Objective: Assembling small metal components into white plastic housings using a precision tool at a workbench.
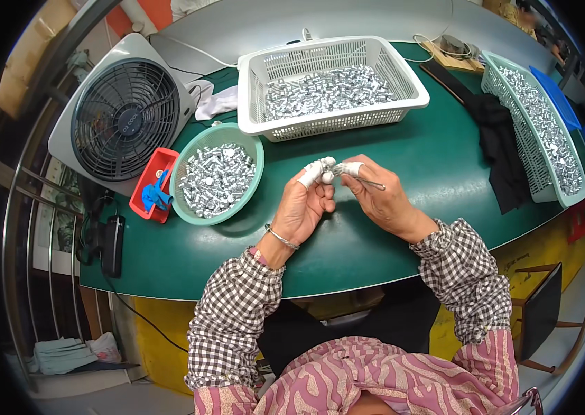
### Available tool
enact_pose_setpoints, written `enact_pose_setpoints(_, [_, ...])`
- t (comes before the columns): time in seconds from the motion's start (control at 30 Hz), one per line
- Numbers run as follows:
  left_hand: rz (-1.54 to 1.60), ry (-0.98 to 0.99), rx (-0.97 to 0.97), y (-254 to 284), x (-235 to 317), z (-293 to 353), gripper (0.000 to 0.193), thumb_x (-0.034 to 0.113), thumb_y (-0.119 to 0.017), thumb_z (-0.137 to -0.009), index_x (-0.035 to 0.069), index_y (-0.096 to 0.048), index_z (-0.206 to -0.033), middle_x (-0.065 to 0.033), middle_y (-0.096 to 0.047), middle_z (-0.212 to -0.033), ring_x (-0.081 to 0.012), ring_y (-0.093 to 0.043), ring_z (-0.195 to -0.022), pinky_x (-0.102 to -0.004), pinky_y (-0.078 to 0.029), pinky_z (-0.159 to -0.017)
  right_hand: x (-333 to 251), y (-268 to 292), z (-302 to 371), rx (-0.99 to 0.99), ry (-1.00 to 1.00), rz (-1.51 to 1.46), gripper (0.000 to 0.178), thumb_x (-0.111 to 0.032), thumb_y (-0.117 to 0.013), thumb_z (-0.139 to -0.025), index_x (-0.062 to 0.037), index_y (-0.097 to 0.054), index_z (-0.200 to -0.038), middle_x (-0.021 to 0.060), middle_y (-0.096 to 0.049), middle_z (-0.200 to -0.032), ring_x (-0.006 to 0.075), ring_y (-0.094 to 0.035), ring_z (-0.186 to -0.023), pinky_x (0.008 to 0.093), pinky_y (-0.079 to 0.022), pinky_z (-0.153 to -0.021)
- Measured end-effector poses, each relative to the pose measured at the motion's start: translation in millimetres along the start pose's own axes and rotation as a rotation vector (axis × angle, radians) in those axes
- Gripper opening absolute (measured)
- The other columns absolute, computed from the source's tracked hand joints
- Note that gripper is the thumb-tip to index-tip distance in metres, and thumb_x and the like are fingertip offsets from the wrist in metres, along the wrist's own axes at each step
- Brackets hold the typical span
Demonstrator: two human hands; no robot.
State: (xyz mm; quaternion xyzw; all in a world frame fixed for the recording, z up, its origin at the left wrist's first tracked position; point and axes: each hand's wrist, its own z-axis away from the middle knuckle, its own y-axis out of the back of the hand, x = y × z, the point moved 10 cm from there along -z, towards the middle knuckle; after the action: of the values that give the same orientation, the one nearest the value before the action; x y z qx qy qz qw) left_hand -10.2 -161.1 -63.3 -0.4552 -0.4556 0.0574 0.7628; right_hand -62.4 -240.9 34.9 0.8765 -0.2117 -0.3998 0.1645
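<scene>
Over the middle of the green table (348, 256), both my hands meet fingertip to fingertip. White covers wrap some of the fingertips. My left hand (304, 202) is closed in a pinch around something small; the fingers hide most of it, so I cannot make out its kind. Held between the fingers of my right hand (388, 203) is a thin metal rod-like tool (373, 185), its other end reaching toward the left fingertips. Small silvery metal parts (216, 178) fill a round green basket (180, 206) left of my hands.
Beyond my hands stands a white rectangular basket (334, 126) of similar parts; another long basket (529, 153) holds more at the right. A grey fan (126, 119), a red tray (159, 214) with a blue scrap, and black cloth (496, 142) lie about the table. A chair (541, 311) stands lower right.
</scene>
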Motion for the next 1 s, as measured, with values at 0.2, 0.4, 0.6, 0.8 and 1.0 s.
enact_pose_setpoints(0.2, [-0.167, -0.019, -0.009, -5.7, 4.2, 3.8, 0.021, 0.018, -0.045, -0.092, 0.003, -0.051, -0.104, -0.0013, -0.051, -0.079, -0.0088, -0.049, -0.062, -0.0227, -0.044, -0.048, 2.3, 5.7, -2.5, 0.014, 0.027, 0.025, 0.011, -0.001, -0.052, -0.086, 0.0026, -0.056, -0.095, 0.0121, -0.059, -0.087, 0.0200, -0.060, -0.072, 0.0259, -0.047, -0.059])
enact_pose_setpoints(0.4, [-0.035, -0.008, -0.015, -7.6, 0.2, 0.2, 0.019, 0.017, -0.046, -0.091, 0.004, -0.051, -0.103, -0.0016, -0.051, -0.083, -0.0086, -0.049, -0.063, -0.0224, -0.042, -0.047, 18.5, 7.7, -2.2, 0.010, -0.068, -0.057, 0.012, -0.004, -0.049, -0.088, 0.0043, -0.057, -0.092, 0.0114, -0.061, -0.082, 0.0207, -0.061, -0.072, 0.0271, -0.047, -0.061])
enact_pose_setpoints(0.6, [-0.111, -0.009, -0.062, -13.1, 0.0, 2.1, 0.019, 0.018, -0.046, -0.092, 0.004, -0.050, -0.104, -0.0011, -0.051, -0.083, -0.0082, -0.048, -0.063, -0.0218, -0.041, -0.047, 9.9, 9.9, -3.1, 0.035, 0.005, -0.014, 0.013, -0.004, -0.048, -0.088, 0.0051, -0.057, -0.090, 0.0115, -0.060, -0.080, 0.0203, -0.060, -0.069, 0.0278, -0.047, -0.061])
enact_pose_setpoints(0.8, [-0.149, 0.000, -0.078, -14.1, 2.0, 2.9, 0.021, 0.020, -0.045, -0.092, 0.004, -0.050, -0.105, -0.0001, -0.050, -0.082, -0.0075, -0.047, -0.062, -0.0209, -0.040, -0.045, 1.2, 7.1, -2.3, 0.045, 0.097, 0.046, 0.011, -0.002, -0.049, -0.087, 0.0050, -0.056, -0.091, 0.0129, -0.060, -0.084, 0.0200, -0.060, -0.069, 0.0277, -0.047, -0.061])
enact_pose_setpoints(1.0, [-0.125, -0.007, -0.057, -16.7, 1.3, 2.8, 0.020, 0.019, -0.045, -0.092, 0.005, -0.050, -0.105, 0.0003, -0.049, -0.081, -0.0073, -0.046, -0.061, -0.0199, -0.038, -0.043, 1.8, 10.0, -3.5, 0.055, 0.053, -0.031, 0.010, -0.002, -0.049, -0.087, 0.0050, -0.056, -0.091, 0.0121, -0.059, -0.082, 0.0205, -0.059, -0.069, 0.0281, -0.047, -0.061])
